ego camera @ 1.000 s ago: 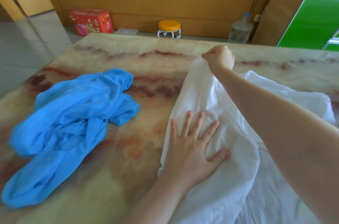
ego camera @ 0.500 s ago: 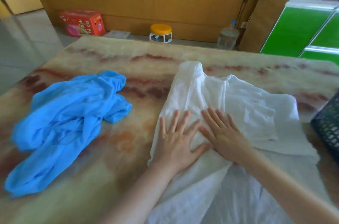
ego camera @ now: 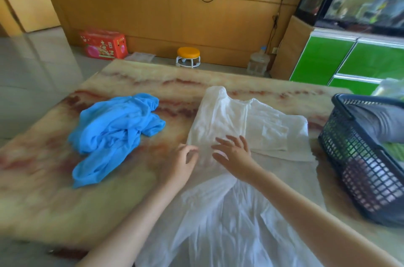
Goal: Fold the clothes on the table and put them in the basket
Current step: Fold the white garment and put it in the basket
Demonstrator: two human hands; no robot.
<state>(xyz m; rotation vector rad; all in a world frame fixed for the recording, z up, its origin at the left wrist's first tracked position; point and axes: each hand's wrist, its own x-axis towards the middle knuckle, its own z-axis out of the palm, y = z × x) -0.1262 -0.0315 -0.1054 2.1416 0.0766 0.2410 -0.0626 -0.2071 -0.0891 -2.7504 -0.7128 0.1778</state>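
I'm hovering both open, empty hands, left hand (ego camera: 182, 163) and right hand (ego camera: 235, 153), over the white shirt (ego camera: 227, 118); careless tugging risks undoing its left fold.

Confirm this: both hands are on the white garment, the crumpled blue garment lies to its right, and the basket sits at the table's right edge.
Not quite. In the head view the blue garment lies left of the white garment, not right. The hands and the basket are as stated.
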